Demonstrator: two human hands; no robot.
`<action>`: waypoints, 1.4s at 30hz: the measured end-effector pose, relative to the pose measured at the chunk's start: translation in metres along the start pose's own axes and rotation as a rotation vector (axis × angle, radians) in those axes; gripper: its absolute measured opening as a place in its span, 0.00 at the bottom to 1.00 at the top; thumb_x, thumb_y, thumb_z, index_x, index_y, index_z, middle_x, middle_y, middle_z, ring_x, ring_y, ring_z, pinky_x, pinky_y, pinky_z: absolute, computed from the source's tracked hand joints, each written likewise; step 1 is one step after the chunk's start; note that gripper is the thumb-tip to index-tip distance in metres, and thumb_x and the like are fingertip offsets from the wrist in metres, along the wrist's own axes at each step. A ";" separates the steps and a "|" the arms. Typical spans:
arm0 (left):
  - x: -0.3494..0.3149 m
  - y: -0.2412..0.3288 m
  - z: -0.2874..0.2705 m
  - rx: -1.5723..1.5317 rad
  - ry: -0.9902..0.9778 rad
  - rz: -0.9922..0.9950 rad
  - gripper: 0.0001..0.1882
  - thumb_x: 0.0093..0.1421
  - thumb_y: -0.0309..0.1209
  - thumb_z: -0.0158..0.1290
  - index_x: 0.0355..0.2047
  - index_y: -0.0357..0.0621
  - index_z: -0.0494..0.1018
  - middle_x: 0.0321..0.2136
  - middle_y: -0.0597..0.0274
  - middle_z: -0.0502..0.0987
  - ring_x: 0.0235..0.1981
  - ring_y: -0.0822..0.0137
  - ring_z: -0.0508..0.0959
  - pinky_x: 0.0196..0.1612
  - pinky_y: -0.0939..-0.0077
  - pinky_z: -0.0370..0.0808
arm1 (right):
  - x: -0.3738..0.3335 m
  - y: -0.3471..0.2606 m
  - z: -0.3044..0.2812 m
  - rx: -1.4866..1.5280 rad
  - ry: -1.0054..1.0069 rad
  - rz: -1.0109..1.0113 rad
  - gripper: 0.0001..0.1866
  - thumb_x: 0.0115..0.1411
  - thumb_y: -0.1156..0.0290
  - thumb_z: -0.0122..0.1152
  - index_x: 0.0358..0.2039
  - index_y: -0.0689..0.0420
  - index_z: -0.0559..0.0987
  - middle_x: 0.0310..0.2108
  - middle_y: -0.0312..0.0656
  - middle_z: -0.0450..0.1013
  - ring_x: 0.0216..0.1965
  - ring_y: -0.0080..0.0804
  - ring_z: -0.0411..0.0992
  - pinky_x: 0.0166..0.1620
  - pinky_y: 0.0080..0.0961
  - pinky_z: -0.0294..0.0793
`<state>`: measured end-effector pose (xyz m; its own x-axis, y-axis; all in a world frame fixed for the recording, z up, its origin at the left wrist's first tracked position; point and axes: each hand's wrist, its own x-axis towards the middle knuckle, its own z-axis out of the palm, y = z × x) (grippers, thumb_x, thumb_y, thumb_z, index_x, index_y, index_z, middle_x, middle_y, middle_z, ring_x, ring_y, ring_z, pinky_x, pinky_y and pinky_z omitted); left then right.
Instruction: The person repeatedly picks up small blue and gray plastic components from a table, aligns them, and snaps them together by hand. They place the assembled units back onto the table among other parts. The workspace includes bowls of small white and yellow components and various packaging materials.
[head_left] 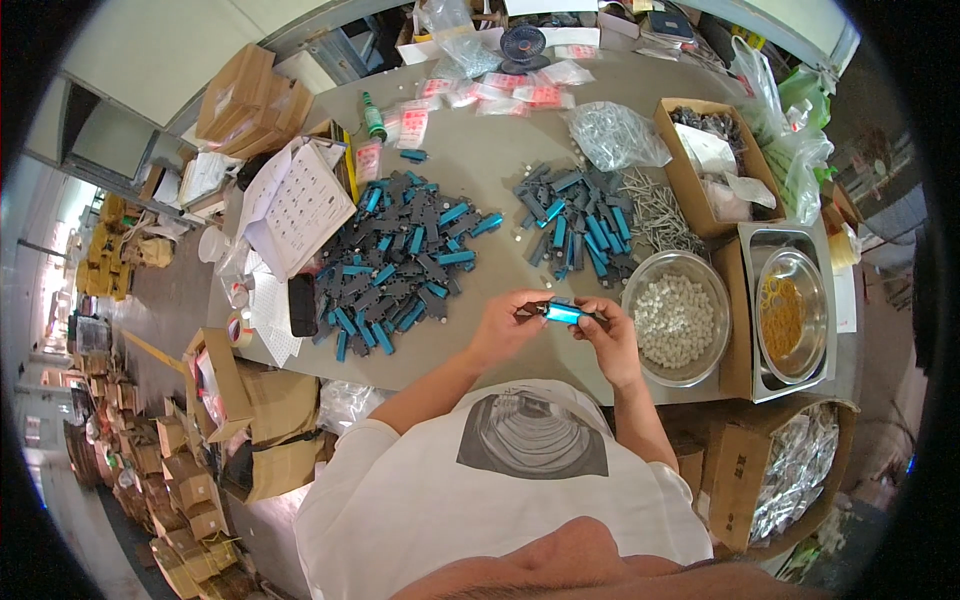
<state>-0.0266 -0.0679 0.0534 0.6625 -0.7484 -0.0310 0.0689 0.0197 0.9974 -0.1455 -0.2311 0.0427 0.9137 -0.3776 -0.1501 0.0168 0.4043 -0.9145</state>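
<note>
Close in front of my body, my left hand [500, 328] and my right hand [613, 342] hold a small oblong black part with a shiny blue face [562, 313] between them. The fingers of both hands are closed on its two ends, and they hide part of it. Beyond my left hand spreads a large pile of similar black-and-blue parts [395, 265]. A smaller pile of such parts [580, 222] lies past my right hand, beside a heap of metal screws or pins [657, 215]. Nearest my right hand is a metal bowl [650, 368] of small white pieces.
At right, a metal bowl of yellow rings [822, 350] sits in a steel tray, with a cardboard box [718, 215] behind. Left are printed sheets [300, 205], a dark phone-like object [302, 305] and a tape roll [240, 330]. Farther back lie small plastic packets [545, 97] and a green bottle [373, 117].
</note>
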 end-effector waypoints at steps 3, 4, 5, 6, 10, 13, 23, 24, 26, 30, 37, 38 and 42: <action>-0.001 0.000 0.001 0.006 0.002 0.018 0.20 0.54 0.17 0.50 0.48 0.39 0.71 0.36 0.63 0.75 0.32 0.76 0.74 0.34 0.82 0.71 | 0.000 0.002 0.002 -0.037 0.000 -0.020 0.08 0.59 0.82 0.52 0.40 0.64 0.71 0.44 0.44 0.69 0.35 0.26 0.72 0.37 0.22 0.74; -0.001 -0.001 0.000 0.029 -0.005 0.014 0.19 0.54 0.17 0.51 0.48 0.38 0.71 0.36 0.63 0.75 0.33 0.76 0.74 0.35 0.83 0.72 | 0.000 0.004 0.002 -0.046 -0.003 -0.037 0.08 0.59 0.82 0.52 0.40 0.63 0.71 0.44 0.44 0.69 0.35 0.25 0.72 0.37 0.22 0.73; -0.002 -0.004 -0.002 0.053 -0.013 0.010 0.19 0.54 0.17 0.51 0.48 0.38 0.71 0.37 0.63 0.75 0.34 0.76 0.74 0.37 0.83 0.72 | 0.000 0.006 0.001 -0.054 -0.005 -0.054 0.08 0.59 0.82 0.52 0.40 0.63 0.71 0.44 0.44 0.69 0.35 0.25 0.72 0.37 0.22 0.73; -0.002 -0.005 -0.003 0.076 -0.020 0.006 0.18 0.55 0.17 0.51 0.47 0.37 0.71 0.38 0.63 0.75 0.35 0.76 0.75 0.38 0.83 0.72 | 0.000 0.007 0.001 -0.063 -0.008 -0.071 0.08 0.59 0.82 0.52 0.40 0.63 0.71 0.43 0.43 0.70 0.35 0.25 0.72 0.37 0.22 0.73; -0.002 0.000 -0.004 0.159 -0.043 0.027 0.18 0.55 0.18 0.52 0.47 0.36 0.71 0.37 0.62 0.75 0.35 0.77 0.73 0.38 0.83 0.70 | -0.001 0.004 0.001 -0.050 -0.052 -0.087 0.08 0.59 0.81 0.53 0.40 0.62 0.71 0.42 0.43 0.70 0.34 0.24 0.71 0.37 0.21 0.72; -0.002 -0.006 -0.004 0.162 -0.058 0.086 0.18 0.55 0.18 0.52 0.48 0.37 0.71 0.37 0.62 0.75 0.35 0.77 0.73 0.39 0.83 0.70 | -0.001 0.007 -0.002 -0.025 -0.071 -0.071 0.08 0.60 0.81 0.53 0.40 0.63 0.71 0.41 0.42 0.70 0.34 0.23 0.70 0.37 0.21 0.72; -0.005 0.009 0.003 0.183 -0.044 0.096 0.18 0.56 0.21 0.53 0.49 0.37 0.69 0.38 0.60 0.75 0.38 0.74 0.74 0.41 0.81 0.71 | -0.002 0.008 0.006 -0.085 0.012 -0.128 0.08 0.59 0.82 0.54 0.39 0.63 0.71 0.34 0.40 0.71 0.32 0.23 0.70 0.36 0.20 0.72; -0.006 0.012 0.004 0.204 -0.049 0.084 0.18 0.56 0.22 0.54 0.48 0.37 0.70 0.39 0.59 0.75 0.38 0.74 0.74 0.41 0.80 0.71 | -0.003 0.010 0.006 -0.110 0.021 -0.133 0.07 0.59 0.81 0.54 0.39 0.63 0.70 0.33 0.39 0.71 0.31 0.22 0.70 0.35 0.20 0.72; -0.006 0.006 0.004 0.146 -0.031 0.060 0.17 0.57 0.24 0.54 0.48 0.36 0.70 0.38 0.59 0.75 0.38 0.74 0.74 0.41 0.80 0.71 | -0.004 0.017 0.007 -0.139 0.054 -0.168 0.07 0.59 0.81 0.55 0.38 0.63 0.70 0.31 0.39 0.71 0.30 0.22 0.70 0.34 0.20 0.72; -0.006 0.004 0.004 0.098 -0.013 0.053 0.17 0.57 0.27 0.56 0.46 0.35 0.71 0.37 0.61 0.75 0.36 0.75 0.74 0.39 0.80 0.72 | -0.006 0.020 0.012 -0.167 0.096 -0.203 0.07 0.58 0.79 0.56 0.37 0.63 0.70 0.29 0.38 0.71 0.28 0.22 0.71 0.33 0.20 0.72; -0.009 -0.002 -0.001 -0.046 -0.017 -0.088 0.14 0.58 0.28 0.55 0.43 0.35 0.73 0.31 0.64 0.75 0.30 0.77 0.73 0.34 0.83 0.70 | -0.009 0.001 0.007 -0.277 0.040 -0.029 0.10 0.57 0.71 0.61 0.27 0.62 0.71 0.21 0.34 0.67 0.24 0.20 0.65 0.27 0.19 0.66; -0.008 -0.001 -0.004 -0.082 -0.043 -0.103 0.14 0.58 0.28 0.55 0.43 0.35 0.73 0.31 0.64 0.75 0.31 0.77 0.73 0.35 0.83 0.70 | -0.010 0.003 0.000 -0.347 -0.004 -0.045 0.11 0.57 0.70 0.62 0.24 0.62 0.70 0.19 0.34 0.66 0.23 0.20 0.63 0.26 0.20 0.63; -0.010 -0.006 -0.010 -0.255 -0.091 -0.231 0.14 0.58 0.28 0.55 0.44 0.35 0.73 0.33 0.63 0.76 0.32 0.76 0.75 0.37 0.80 0.73 | -0.012 -0.001 0.002 -0.454 -0.069 -0.255 0.15 0.56 0.68 0.62 0.20 0.63 0.69 0.15 0.37 0.62 0.20 0.23 0.57 0.23 0.24 0.55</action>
<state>-0.0259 -0.0542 0.0472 0.5390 -0.8084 -0.2365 0.4006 -0.0009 0.9163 -0.1551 -0.2251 0.0462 0.9285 -0.3549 0.1095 0.0785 -0.1008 -0.9918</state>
